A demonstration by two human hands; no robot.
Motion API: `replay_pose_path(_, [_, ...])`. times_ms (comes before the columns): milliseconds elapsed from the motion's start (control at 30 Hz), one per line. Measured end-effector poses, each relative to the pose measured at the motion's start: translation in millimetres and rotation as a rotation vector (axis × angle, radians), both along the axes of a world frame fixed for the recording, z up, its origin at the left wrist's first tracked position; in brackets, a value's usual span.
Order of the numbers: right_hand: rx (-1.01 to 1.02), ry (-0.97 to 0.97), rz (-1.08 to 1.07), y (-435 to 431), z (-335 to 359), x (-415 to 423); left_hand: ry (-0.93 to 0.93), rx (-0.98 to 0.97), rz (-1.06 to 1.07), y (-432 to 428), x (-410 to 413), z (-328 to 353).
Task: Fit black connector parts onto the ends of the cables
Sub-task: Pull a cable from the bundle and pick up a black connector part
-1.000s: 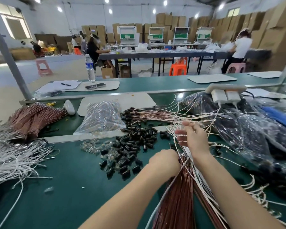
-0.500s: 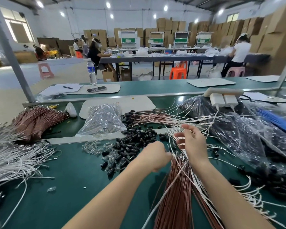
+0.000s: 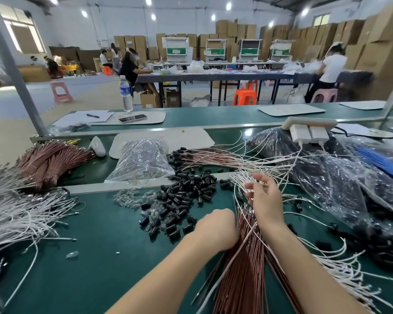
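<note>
Mid-batch, with plenty left to fit.

Capped already, by the look of it: a fan of thin pinkish cables (image 3: 213,157) at the far side, black ends on. Waiting: a heap of small black cylindrical connector parts (image 3: 186,193) loose on the green bench mat (image 3: 100,257), just left of the hands, and a thick bundle of copper-brown cables (image 3: 243,275) under the wrists. Left hand (image 3: 216,230) clenched against that bundle, contents hidden, so impossible to tell what it holds, if anything. Right hand (image 3: 267,200) loose, fingers spread, combing through bare white cable ends (image 3: 241,180).
</note>
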State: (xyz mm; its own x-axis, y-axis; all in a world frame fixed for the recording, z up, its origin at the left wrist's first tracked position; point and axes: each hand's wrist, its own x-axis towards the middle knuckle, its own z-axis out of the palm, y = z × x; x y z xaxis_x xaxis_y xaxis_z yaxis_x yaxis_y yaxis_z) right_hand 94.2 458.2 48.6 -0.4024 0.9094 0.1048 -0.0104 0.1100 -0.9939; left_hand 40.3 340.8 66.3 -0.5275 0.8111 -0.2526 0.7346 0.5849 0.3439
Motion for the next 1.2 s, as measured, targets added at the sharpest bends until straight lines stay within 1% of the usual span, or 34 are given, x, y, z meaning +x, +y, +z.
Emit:
replay_pose_path(133, [0.007,-0.007,0.01,2.3,0.2,2.0,-0.111,-0.028,-0.006,-8.6,-15.0,4.4])
replay_pose_path(300, [0.014,-0.008,0.017,2.5,1.0,0.4,-0.089,-0.066,-0.131,-33.4,-34.5,23.1])
replay_pose_path(367, [0.027,-0.012,0.021,0.0,0.5,-1.9,-0.112,-0.034,-0.156,-42.2,-41.4,32.7])
replay_pose_path(400, [0.039,-0.014,0.025,-2.0,0.2,-3.2,-0.145,0.023,-0.15,-46.5,-45.3,37.1])
replay_pose_path(433, [0.057,-0.019,0.031,-4.1,0.0,-4.5,-0.186,0.119,-0.124,-51.0,-49.9,41.6])
replay_pose_path(500, [0.118,-0.048,0.058,-8.6,-1.0,-6.9,-0.276,0.404,-0.009,-61.9,-62.4,49.8])
replay_pose_path(567, [0.211,-0.113,0.132,-13.7,-4.5,-9.2,-0.393,0.756,0.17,-76.1,-77.0,52.9])
replay_pose_path(633, [0.33,-0.215,0.229,-20.3,-9.3,-13.1,-0.56,1.11,0.395,-91.5,-90.5,45.5])
replay_pose_path(667, [0.394,-0.284,0.27,-23.4,-11.5,-16.1,-0.655,1.248,0.509,-98.6,-95.9,37.8])
replay_pose_path(700, [0.458,-0.362,0.299,-26.3,-13.2,-19.3,-0.735,1.344,0.609,-104.9,-99.5,28.4])
replay_pose_path(767, [0.55,-0.506,0.34,-30.4,-15.8,-26.5,-0.827,1.429,0.748,-114.8,-102.6,5.5])
replay_pose_path(833, [0.59,-0.624,0.375,-33.5,-17.7,-33.6,-0.876,1.484,0.835,-122.5,-101.8,-16.6])
replay_pose_path(933, [0.648,-0.732,0.361,-36.2,-23.2,-42.7,-0.931,1.572,0.895,-129.1,-100.2,-36.6])
replay_pose_path(1000, [0.694,-0.797,0.325,-35.5,-27.5,-48.3,-0.918,1.584,0.904,-128.1,-100.9,-41.3])
replay_pose_path(1100, [0.745,-0.818,0.265,-34.8,-33.1,-51.2,-0.847,1.554,0.88,-123.5,-100.0,-42.8])
replay_pose_path(1200, [0.772,-0.721,0.207,-37.4,-36.8,-50.0,-0.786,1.526,0.859,-120.1,-99.5,-44.9])
